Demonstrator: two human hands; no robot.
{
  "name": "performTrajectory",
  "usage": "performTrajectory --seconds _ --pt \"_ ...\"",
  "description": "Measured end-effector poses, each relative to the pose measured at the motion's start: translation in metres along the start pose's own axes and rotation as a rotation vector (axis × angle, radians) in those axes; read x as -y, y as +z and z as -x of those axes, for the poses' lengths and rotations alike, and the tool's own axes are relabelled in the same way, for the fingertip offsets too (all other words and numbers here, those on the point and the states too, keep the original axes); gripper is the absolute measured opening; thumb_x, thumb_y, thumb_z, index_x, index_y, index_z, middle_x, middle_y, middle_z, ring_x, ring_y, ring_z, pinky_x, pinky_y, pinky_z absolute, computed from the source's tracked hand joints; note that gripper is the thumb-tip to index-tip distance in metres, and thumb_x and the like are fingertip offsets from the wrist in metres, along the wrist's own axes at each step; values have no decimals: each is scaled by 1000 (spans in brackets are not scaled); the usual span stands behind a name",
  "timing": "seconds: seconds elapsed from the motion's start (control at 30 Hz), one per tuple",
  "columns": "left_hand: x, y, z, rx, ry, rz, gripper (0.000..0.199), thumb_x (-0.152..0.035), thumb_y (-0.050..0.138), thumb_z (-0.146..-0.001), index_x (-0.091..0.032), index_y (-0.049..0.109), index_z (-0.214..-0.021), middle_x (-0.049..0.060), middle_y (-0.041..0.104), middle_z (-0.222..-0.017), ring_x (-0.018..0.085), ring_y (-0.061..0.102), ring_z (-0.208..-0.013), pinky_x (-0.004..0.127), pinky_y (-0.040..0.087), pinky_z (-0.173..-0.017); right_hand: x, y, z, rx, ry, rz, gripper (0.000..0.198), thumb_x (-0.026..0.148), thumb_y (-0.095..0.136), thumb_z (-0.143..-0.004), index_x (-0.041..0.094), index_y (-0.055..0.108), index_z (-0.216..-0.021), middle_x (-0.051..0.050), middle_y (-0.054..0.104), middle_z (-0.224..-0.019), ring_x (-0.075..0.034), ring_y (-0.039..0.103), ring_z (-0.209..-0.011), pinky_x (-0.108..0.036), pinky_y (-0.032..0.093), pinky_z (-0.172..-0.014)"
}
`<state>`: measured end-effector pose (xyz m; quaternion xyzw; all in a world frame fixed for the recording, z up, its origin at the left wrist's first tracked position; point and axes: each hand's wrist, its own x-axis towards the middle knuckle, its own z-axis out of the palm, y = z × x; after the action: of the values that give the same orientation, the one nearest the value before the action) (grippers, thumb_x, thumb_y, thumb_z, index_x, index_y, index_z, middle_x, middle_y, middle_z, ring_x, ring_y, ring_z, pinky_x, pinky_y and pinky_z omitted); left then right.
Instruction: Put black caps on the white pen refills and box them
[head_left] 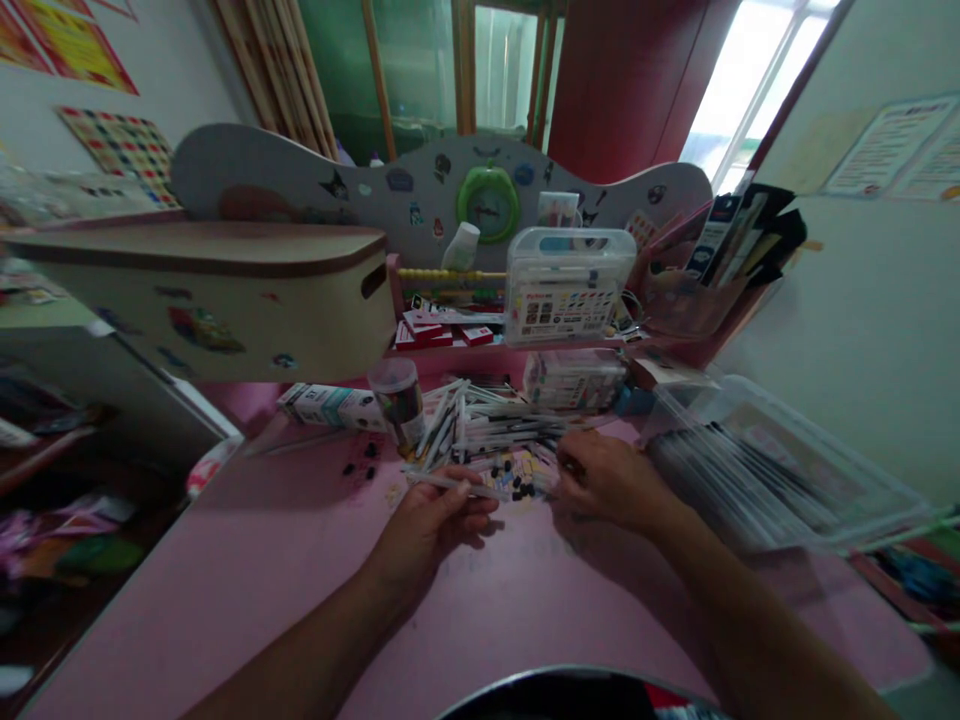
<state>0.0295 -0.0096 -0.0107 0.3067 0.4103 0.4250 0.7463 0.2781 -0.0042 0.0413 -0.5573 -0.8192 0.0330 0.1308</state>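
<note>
Left hand point(431, 525): one, above the desk point(487, 620), fingers clamped on a slim whitish stick point(431, 480) held nearly level. Right hand point(604, 480): one, near the small black pieces point(523, 490), fingers curled together; whether they grip anything cannot be told. Black pieces: several, loose on the desk between the hands. Pile of sticks point(487, 432): white and dark, heaped behind the hands. Clear cup point(396, 395): one, upright, left of the pile. Clear plastic bin point(832, 437): one, at right, long thin sticks inside.
</note>
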Motion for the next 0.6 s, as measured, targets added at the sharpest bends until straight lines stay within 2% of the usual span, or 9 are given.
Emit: performTrajectory --seconds 0.1,0.17,0.23,0.3,0.37,0.43,0.6 --pt "-2 0 -2 -27 -24 85 22 -27 72 -85 -15 62 -100 12 79 -81 21 76 -61 25 56 -51 4 -2 5 -360 -74 -251 6 16 53 -77 19 55 -72 0 57 -63 -13 51 -57 -25 36 -57" --pt "-2 0 -3 -67 -26 167 13 -21 66 -89 -13 63 -99 13 79 -81 19 75 -62 24 59 -54 8 0 8 -498 -60 -481 7 16 55 -76 20 53 -71 2 55 -61 -11 50 -53 -24 38 -54" --pt "-3 1 -5 -113 -20 255 7 -16 60 -93 -11 64 -96 13 78 -78 18 75 -63 24 61 -57 13 6 10 -542 -11 -782 6 17 55 -80 21 54 -75 2 57 -63 -11 54 -53 -23 43 -52" --pt "-3 3 -5 -155 -16 335 11 -13 55 -96 -11 65 -92 11 77 -75 17 75 -65 22 61 -56 17 13 10 -542 32 -1082 6 19 55 -84 21 54 -79 2 61 -65 -12 58 -53 -24 48 -51" --pt "-5 5 -5 -180 -19 395 16 -11 52 -97 -10 66 -89 10 76 -72 16 75 -65 21 61 -54 19 19 9 -536 59 -1279 8 20 57 -87 21 54 -79 2 64 -66 -13 61 -53 -26 51 -51" --pt "-8 6 -5 -188 -28 430 19 -11 50 -98 -10 66 -87 9 75 -70 15 75 -63 20 60 -53 19 22 7 -531 71 -1357 9 20 59 -87 21 54 -79 3 65 -66 -13 62 -53 -27 53 -52" --pt "-11 6 -5 -199 -54 465 22 -11 50 -99 -10 66 -84 9 75 -70 15 74 -61 19 60 -52 17 20 7 -572 80 -1395 9 20 61 -86 22 54 -79 4 65 -67 -13 63 -55 -26 54 -50"
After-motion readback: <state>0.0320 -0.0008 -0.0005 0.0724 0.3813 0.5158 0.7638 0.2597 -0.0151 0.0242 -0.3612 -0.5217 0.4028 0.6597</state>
